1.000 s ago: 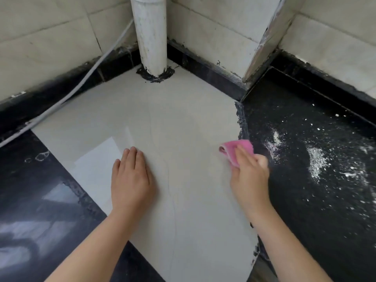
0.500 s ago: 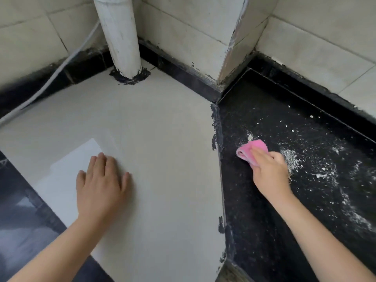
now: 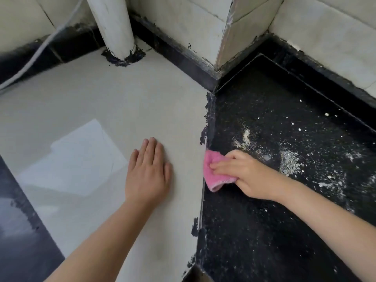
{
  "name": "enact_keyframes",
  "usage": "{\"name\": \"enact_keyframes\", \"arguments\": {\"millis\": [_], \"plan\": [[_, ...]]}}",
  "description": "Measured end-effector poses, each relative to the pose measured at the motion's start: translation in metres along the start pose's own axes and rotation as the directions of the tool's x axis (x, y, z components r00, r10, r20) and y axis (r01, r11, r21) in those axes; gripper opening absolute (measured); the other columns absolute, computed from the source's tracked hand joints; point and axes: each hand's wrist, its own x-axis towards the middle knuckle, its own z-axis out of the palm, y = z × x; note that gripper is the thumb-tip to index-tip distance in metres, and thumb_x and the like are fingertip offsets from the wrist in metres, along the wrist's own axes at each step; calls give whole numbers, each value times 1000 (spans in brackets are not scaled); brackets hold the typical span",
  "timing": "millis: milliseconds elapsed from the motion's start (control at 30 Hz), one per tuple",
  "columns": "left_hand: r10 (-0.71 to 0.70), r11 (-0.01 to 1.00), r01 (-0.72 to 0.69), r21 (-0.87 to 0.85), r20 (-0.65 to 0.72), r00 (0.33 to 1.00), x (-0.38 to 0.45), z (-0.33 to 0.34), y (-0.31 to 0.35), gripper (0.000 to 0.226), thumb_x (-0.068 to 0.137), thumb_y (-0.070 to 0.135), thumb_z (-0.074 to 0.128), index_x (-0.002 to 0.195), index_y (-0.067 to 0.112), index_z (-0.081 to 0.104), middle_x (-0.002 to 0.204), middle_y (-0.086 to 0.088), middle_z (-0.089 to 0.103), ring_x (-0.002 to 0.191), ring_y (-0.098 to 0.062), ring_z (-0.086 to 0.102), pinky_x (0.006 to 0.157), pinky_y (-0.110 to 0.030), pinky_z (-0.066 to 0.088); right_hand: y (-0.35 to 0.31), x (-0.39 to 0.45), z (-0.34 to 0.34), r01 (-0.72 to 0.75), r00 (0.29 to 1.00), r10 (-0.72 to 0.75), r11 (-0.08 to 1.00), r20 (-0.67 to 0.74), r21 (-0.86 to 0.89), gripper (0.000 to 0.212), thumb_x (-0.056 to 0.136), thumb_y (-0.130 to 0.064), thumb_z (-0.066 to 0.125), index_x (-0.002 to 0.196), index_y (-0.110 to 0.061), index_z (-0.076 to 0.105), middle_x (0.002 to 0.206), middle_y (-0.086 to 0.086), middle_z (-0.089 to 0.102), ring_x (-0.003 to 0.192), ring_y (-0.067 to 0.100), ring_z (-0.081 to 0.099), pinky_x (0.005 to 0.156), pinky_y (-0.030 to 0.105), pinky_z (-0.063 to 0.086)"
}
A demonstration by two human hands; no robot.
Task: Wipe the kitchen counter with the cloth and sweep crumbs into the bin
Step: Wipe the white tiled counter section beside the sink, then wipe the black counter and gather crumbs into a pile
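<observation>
My right hand (image 3: 247,176) presses a folded pink cloth (image 3: 214,176) onto the black speckled counter (image 3: 254,231), right at the seam with the pale counter slab (image 3: 114,102). Its fingers lie over the cloth and the thumb side holds its lower edge. White crumbs and powder (image 3: 290,163) lie scattered on the black surface to the right of the cloth. My left hand (image 3: 147,171) rests flat on the pale slab, fingers straight and together. No bin is in view.
A white pipe (image 3: 110,25) rises from the pale slab at the back. A white cable (image 3: 38,50) runs along the left wall. Tiled walls with a dark upstand (image 3: 179,53) close the back corner. Dark counter (image 3: 18,231) lies at the lower left.
My right hand has drawn the cloth left and toward me, from among the crumbs to the seam. The left hand stays flat on the pale slab while the view shifts.
</observation>
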Motion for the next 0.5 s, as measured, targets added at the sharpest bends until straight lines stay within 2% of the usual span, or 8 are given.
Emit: {"name": "enact_keyframes", "arguments": {"millis": [67, 133, 233, 333, 433, 500], "plan": [[-6, 1000, 6, 10, -10, 1000, 1, 0, 1, 60, 85, 32, 21, 124, -5, 49, 133, -22, 48, 126, -37, 42, 102, -51, 31, -4, -10, -17, 29, 996, -34, 997, 81, 65, 40, 79, -9, 39, 109, -6, 65, 108, 6, 67, 93, 22, 54, 82, 32, 49], [1, 1000, -1, 23, -13, 1000, 1, 1, 2, 60, 84, 31, 23, 122, -6, 50, 131, -23, 50, 123, -38, 44, 100, -52, 33, 4, 2, -29, 13, 1000, -13, 999, 1, 41, 42, 79, -9, 38, 111, -6, 64, 104, 12, 66, 92, 28, 55, 82, 31, 48], [-10, 1000, 10, 10, -20, 1000, 0, 1, 2, 65, 83, 35, 19, 126, -4, 47, 135, -21, 46, 129, -36, 39, 105, -48, 27, 22, 41, -22, -95, 971, 82, 994, -225, -51, 39, 77, 3, 47, 113, 0, 62, 112, 15, 65, 95, 38, 53, 85, 51, 46], [-25, 1000, 25, -8, -46, 999, 0, 0, 2, 69, 81, 38, 16, 129, -3, 44, 139, -20, 42, 133, -33, 33, 108, -45, 20, 20, 55, 1, -190, 963, 176, 980, -204, -56, 44, 77, 7, 45, 116, -5, 61, 123, 8, 60, 109, 32, 46, 93, 53, 39], [-14, 1000, 14, 0, -55, 998, 0, 1, 2, 64, 82, 35, 20, 125, -3, 47, 136, -21, 45, 131, -35, 35, 107, -48, 24, 8, 19, 18, -46, 987, 40, 998, -158, -38, 47, 64, 10, 49, 105, -4, 67, 114, 6, 65, 101, 23, 45, 82, 50, 45], [-14, 1000, 14, -3, -54, 998, -1, 2, 1, 63, 82, 35, 21, 125, -4, 46, 136, -20, 45, 131, -35, 35, 106, -49, 24, 6, -7, 14, 27, 996, -27, 1000, -88, -4, 47, 64, 8, 52, 106, -5, 66, 111, 5, 67, 100, 21, 45, 79, 46, 44]]}}
